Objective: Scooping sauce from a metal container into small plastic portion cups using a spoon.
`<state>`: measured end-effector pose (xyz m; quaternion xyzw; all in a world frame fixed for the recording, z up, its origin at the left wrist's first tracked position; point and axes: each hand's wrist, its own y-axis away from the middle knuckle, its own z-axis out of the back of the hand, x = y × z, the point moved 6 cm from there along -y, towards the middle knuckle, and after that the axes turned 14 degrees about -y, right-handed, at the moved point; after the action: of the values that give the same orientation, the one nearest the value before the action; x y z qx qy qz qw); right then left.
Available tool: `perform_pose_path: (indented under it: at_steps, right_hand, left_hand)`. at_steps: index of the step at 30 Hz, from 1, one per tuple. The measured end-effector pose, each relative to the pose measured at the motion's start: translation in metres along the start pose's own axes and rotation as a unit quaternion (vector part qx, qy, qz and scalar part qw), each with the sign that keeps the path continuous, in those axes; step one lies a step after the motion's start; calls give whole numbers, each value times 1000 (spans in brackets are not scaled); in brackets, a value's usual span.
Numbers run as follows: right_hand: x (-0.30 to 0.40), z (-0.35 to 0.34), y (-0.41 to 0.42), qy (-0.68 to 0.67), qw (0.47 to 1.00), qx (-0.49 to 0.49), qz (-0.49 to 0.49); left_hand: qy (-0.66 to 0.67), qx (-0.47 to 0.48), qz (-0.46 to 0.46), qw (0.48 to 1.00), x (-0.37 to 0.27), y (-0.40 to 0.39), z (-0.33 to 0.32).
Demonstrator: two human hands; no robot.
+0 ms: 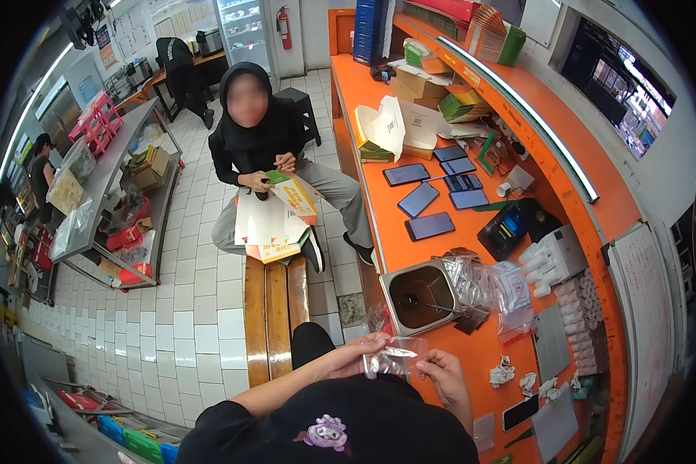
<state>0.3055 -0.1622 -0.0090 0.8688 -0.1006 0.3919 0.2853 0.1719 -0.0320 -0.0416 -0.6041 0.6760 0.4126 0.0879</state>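
A small clear plastic bag (395,355) is stretched between both hands in front of my body. My left hand (356,355) grips its left side, with the thumb along the top edge. The fingers of my right hand (441,371) pinch its right side. Just beyond the hands, a square stainless steel container (420,296) stands on the orange counter, with dark brown contents and a utensil in it. Clear plastic bags (470,281) lie heaped at its right. Another small clear bag (484,432) lies on the counter near my right forearm.
A person (261,127) sits across the wooden bench (276,313), holding a printed cardboard box (294,194). Several phones (430,226), a black handheld terminal (503,230), crumpled paper (501,374), paper rolls (577,325) and open cartons (380,130) occupy the orange counter (397,249).
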Motion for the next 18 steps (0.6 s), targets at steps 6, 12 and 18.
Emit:
perform_pose_path:
  at_steps: [6,12,18]
  right_hand:
    - [24,2,3,7,996,-14,88]
    - [19,-11,-3,60,985,-45,156]
    - [7,-23,-10,269,937,-73,208]
  left_hand:
    - [9,120,2,993,13,-4,-15]
    - [-158,79,-63,982,-12,-9,-27]
    - [-523,-82,-213,822,-39,-11,-35]
